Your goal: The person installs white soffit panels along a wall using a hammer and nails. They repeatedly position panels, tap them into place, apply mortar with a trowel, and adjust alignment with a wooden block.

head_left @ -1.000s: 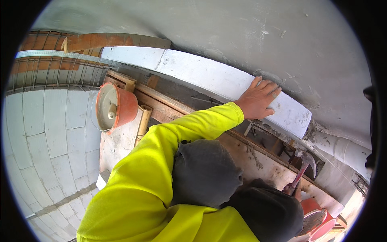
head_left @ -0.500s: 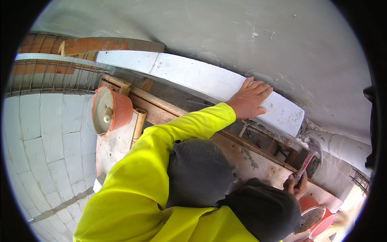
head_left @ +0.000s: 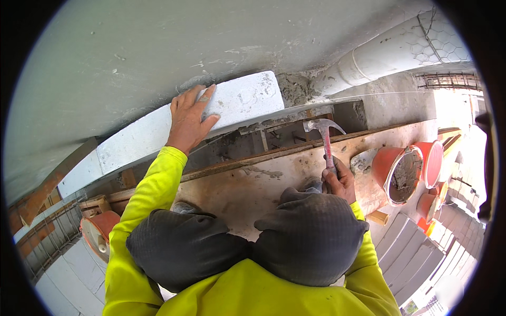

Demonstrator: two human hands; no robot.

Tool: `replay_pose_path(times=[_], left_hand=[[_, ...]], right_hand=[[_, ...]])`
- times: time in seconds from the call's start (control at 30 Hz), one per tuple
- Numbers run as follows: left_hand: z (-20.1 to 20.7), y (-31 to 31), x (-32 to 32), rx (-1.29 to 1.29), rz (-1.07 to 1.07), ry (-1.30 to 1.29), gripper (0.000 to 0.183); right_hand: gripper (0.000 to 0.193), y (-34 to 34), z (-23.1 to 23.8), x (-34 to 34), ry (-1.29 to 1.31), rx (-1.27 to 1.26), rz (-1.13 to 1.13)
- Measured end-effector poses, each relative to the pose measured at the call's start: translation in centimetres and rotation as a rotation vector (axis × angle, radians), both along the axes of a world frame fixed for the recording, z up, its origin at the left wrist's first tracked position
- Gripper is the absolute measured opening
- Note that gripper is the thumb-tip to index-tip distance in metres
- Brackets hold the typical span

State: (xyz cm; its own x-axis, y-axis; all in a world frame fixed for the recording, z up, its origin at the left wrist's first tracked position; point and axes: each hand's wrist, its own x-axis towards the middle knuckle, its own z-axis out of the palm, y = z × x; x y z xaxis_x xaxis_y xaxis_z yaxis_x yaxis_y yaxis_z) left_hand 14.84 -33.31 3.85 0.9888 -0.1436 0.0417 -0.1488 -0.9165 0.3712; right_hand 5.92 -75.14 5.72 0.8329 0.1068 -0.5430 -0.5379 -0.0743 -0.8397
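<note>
White block [head_left: 158, 129] already up on the wall top under the ceiling, pressed by the flat, spread left hand [head_left: 188, 117]; hammer [head_left: 325, 141] gripped head-up in the fisted right hand [head_left: 339, 181], tapping seemingly not begun.

Centre frame: the wooden plank [head_left: 263, 184] surface between the left hand [head_left: 188, 118] and right hand [head_left: 340, 181] lies open. Obstacles: white block [head_left: 237, 102] against the wall above; orange buckets [head_left: 403, 171] at right; grey pipe [head_left: 390, 52] at upper right; the knees crowd the lower frame.
</note>
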Motion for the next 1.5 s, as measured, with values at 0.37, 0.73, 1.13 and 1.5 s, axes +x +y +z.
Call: replay_pose_path(times=[0.37,0.73,1.13,1.5], left_hand=[[0.6,-0.4,0.7,0.153,-0.038,0.055,0.071],[1.8,-0.8,1.6,0.173,-0.077,0.142,0.075],[2.0,-1.1,1.5,0.206,-0.069,0.143,0.073],[1.6,-0.8,1.4,0.188,-0.08,0.108,0.072]], right_hand=[[0.025,3.3,-5.5,7.5,0.062,0.295,-0.181],[0.044,7.0,-9.3,8.3,-0.11,0.327,0.044],[0.033,6.8,-8.6,9.5,-0.059,0.319,-0.129],[0.049,6.6,-8.9,8.8,-0.138,0.218,0.063]])
